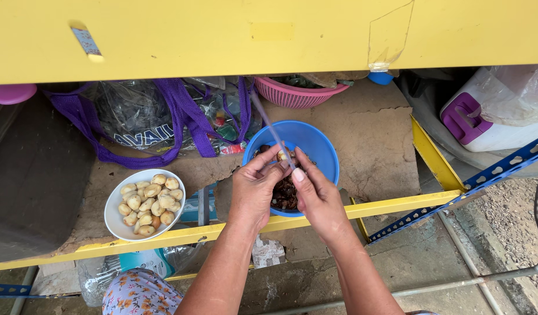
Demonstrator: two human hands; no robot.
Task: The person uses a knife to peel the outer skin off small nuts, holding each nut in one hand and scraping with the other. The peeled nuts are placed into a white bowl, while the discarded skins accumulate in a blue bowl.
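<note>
Both my hands meet over a blue bowl [321,146] that holds dark brown peelings and scraps. My left hand [254,186] pinches a small pale seed [283,155] at its fingertips. My right hand [317,195] grips a thin knife [273,131] whose blade slants up and to the left, blurred, with its lower end against the seed. To the left sits a white bowl [114,219] filled with several peeled pale yellow seeds [151,201].
A pink basket [292,96] stands behind the blue bowl. A clear bag with purple straps [170,116] lies at the back left. A white and purple jug [484,122] is at the right. A yellow board [269,35] overhangs at the top and a yellow frame rail [222,231] crosses the front.
</note>
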